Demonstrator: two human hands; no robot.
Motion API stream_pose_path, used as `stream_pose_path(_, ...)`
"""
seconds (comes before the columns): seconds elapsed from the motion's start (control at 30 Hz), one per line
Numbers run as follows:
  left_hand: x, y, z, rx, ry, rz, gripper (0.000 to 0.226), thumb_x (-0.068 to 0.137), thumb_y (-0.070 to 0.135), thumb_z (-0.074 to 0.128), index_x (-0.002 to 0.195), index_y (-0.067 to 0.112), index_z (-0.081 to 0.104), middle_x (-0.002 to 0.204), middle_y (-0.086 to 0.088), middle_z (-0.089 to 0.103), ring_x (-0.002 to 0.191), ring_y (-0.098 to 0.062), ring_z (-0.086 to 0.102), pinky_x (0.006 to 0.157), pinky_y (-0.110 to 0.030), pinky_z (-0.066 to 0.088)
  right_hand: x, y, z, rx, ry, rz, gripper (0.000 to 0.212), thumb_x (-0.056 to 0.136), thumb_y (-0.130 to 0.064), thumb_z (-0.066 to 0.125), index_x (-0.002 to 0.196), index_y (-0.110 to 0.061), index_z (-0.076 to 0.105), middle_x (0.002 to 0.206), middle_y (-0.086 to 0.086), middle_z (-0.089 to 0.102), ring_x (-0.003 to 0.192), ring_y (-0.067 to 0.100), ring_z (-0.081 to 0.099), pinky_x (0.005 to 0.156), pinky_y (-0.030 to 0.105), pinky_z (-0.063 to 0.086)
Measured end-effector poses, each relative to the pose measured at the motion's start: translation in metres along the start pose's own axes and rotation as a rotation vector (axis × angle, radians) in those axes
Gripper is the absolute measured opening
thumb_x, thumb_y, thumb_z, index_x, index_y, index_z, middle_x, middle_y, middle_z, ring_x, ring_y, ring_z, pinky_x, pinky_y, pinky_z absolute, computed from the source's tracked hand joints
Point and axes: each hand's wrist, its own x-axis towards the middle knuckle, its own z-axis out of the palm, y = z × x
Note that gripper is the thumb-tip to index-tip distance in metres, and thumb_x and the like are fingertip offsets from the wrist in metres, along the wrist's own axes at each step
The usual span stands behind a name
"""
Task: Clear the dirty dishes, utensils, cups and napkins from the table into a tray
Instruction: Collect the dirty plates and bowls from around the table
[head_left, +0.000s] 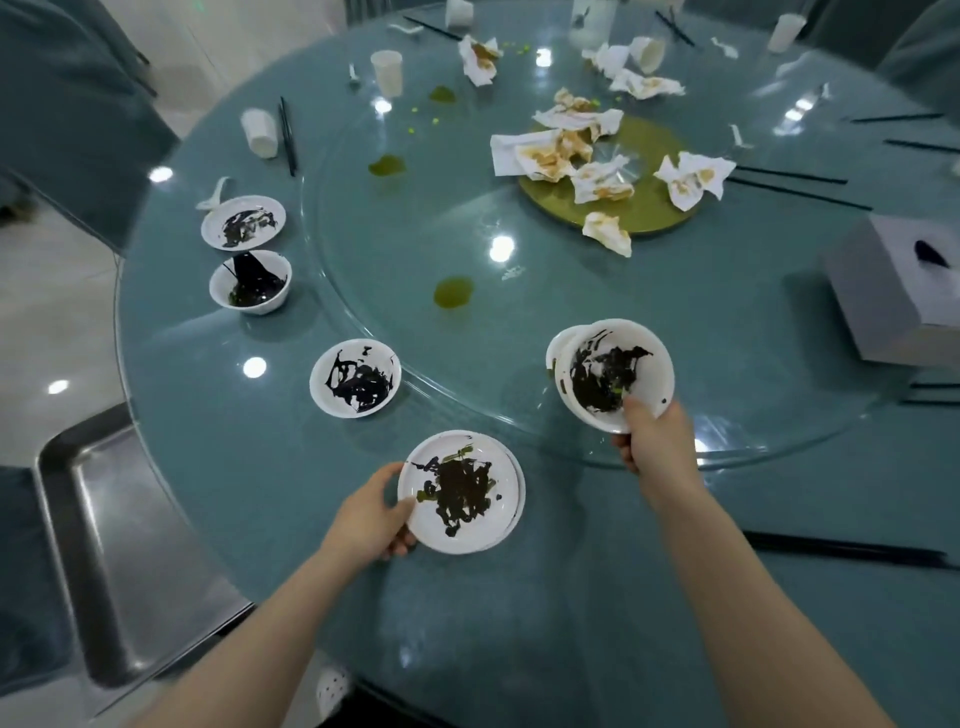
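Note:
My left hand (371, 514) grips the near-left rim of a small stack of white plates (462, 491) smeared with dark sauce, near the table's front edge. My right hand (657, 441) holds stacked white bowls (610, 374), tilted, above the glass turntable's rim. On the left of the table stand a dirty bowl (355, 377), a second dirty bowl (250, 281) and a dirty plate (243, 222) with a white spoon (214, 193) beside it. A steel tray (130, 545) sits below the table's left edge.
Crumpled stained napkins (571, 150) lie around a yellow-green disc (644, 202) on the glass turntable (415, 218). Paper cups (387, 73), black chopsticks (287, 135) and green spills (453, 292) are scattered. A grey tissue box (893, 291) stands at right; more chopsticks (841, 548) lie near right.

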Motion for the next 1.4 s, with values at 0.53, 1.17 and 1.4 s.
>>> stream_pose_path(0.53,0.01,0.02,0.003,-0.151,0.033,-0.014,0.021,0.087,0.004,0.047,0.106,0.012,0.048,0.049,-0.002,0.059,0.04,-0.013,0.051,0.043,-0.022,0.042,0.038,0.004,0.017,-0.419,-0.028,0.029,0.028,0.087,-0.031,0.05,0.111,-0.017,0.05,0.074,0.004,0.069,0.039,0.011,0.059,0.036,0.018,0.038)
stream_pose_path(1.17,-0.007,-0.004,-0.151,-0.485,0.395,0.088,0.027,0.088,0.001,0.046,0.107,0.021,0.05,0.047,0.002,0.054,0.038,-0.008,0.046,0.038,-0.017,0.038,-0.038,-0.03,0.153,-0.199,-0.289,-0.122,0.008,0.084,-0.013,0.055,0.089,-0.017,0.059,0.065,0.0,0.062,0.037,0.005,0.049,0.036,0.018,0.037)
stream_pose_path(1.4,-0.001,-0.053,-0.237,-0.511,0.471,0.081,0.027,0.087,0.002,0.046,0.106,0.02,0.052,0.041,0.003,0.054,0.035,-0.006,0.045,0.035,-0.017,0.037,-0.066,-0.027,0.235,-0.307,-0.237,-0.049,0.008,0.086,-0.01,0.054,0.09,-0.017,0.056,0.076,0.007,0.064,0.045,0.013,0.053,0.037,0.021,0.037)
